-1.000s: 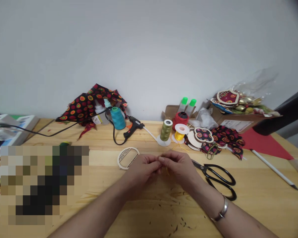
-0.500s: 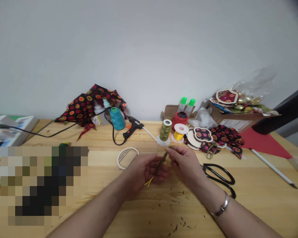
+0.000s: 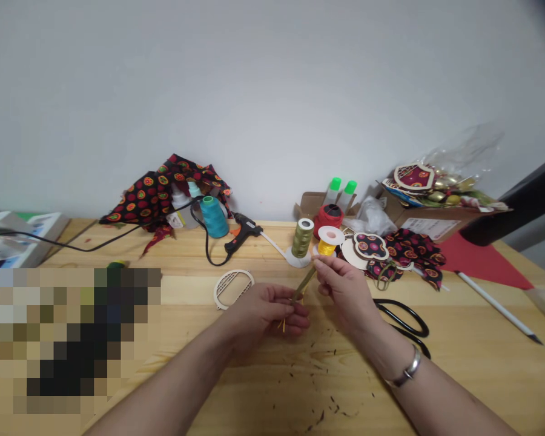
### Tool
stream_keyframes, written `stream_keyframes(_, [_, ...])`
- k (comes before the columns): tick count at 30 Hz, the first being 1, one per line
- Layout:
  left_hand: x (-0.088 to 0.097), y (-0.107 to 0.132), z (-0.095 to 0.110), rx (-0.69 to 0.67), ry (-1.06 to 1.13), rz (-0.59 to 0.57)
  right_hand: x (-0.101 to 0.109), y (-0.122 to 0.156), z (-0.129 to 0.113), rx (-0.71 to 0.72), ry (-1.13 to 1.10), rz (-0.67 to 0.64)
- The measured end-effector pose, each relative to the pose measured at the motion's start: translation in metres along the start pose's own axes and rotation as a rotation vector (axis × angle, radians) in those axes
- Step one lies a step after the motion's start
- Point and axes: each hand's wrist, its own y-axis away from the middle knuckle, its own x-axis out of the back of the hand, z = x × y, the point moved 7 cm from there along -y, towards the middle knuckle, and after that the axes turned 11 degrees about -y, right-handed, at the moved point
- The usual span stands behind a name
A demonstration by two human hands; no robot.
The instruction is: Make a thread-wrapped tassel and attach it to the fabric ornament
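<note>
My left hand is closed over the lower end of a small bundle of olive and yellow thread above the wooden table. Short yellow ends stick out below its fingers. My right hand, with a silver bracelet on its wrist, pinches the upper end of the same bundle and holds it stretched up and to the right. Just behind the hands stand an olive thread spool and a yellow thread spool. A white round openwork piece lies left of my left hand.
Black scissors lie right of my right hand. A glue gun, teal spool, red spool, patterned fabric, fabric-covered ornaments, a cardboard box and a white pencil crowd the back. Thread snippets litter the front.
The hands were pressed together a second ago. They have drawn apart: the right hand rose toward the spools and pulled the thread bundle taut, while the left stayed low.
</note>
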Motion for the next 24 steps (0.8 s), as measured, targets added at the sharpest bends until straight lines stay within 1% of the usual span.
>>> stream_keyframes(1, [-0.001,0.000,0.001,0.001,-0.008,-0.008,0.003,-0.001,-0.002,0.049,0.044,0.022])
stream_keyframes(2, [-0.002,0.001,0.001,0.000,-0.016,-0.017,0.006,-0.002,-0.008,0.132,0.120,0.040])
stream_keyframes(3, [-0.003,0.001,0.002,-0.003,-0.022,-0.025,0.006,-0.001,-0.015,0.244,0.223,0.041])
stream_keyframes(4, [-0.005,0.002,0.003,-0.008,-0.026,-0.034,0.002,0.002,-0.023,0.374,0.342,0.014])
stream_keyframes(5, [-0.006,0.003,0.004,-0.013,-0.028,-0.043,-0.004,0.006,-0.029,0.501,0.456,-0.043])
stream_keyframes(6, [-0.007,0.003,0.004,-0.015,-0.031,-0.054,-0.013,0.012,-0.032,0.604,0.546,-0.131])
stream_keyframes(7, [-0.009,0.004,0.005,-0.020,-0.034,-0.062,-0.022,0.018,-0.033,0.668,0.595,-0.241])
stream_keyframes(8, [-0.010,0.004,0.005,-0.030,-0.040,-0.068,-0.031,0.024,-0.031,0.699,0.624,-0.364])
stream_keyframes(10, [-0.013,0.004,0.008,-0.062,-0.052,-0.082,-0.045,0.036,-0.023,0.696,0.670,-0.595])
stream_keyframes(11, [-0.014,0.004,0.009,-0.080,-0.059,-0.094,-0.050,0.040,-0.019,0.675,0.696,-0.685])
stream_keyframes(13, [-0.016,0.004,0.011,-0.099,-0.072,-0.107,-0.055,0.045,-0.012,0.625,0.739,-0.816])
stream_keyframes(15, [-0.014,0.003,0.012,-0.082,-0.087,-0.098,-0.057,0.045,-0.008,0.566,0.764,-0.887])
stream_keyframes(18, [-0.006,0.004,0.011,-0.028,-0.121,-0.029,-0.055,0.040,-0.006,0.506,0.825,-0.915])
stream_keyframes(21, [0.002,0.004,0.011,-0.005,-0.139,0.024,-0.049,0.034,-0.006,0.527,0.967,-0.869])
stream_keyframes(24, [0.009,0.003,0.011,-0.028,-0.140,0.080,-0.043,0.029,-0.006,0.566,1.108,-0.794])
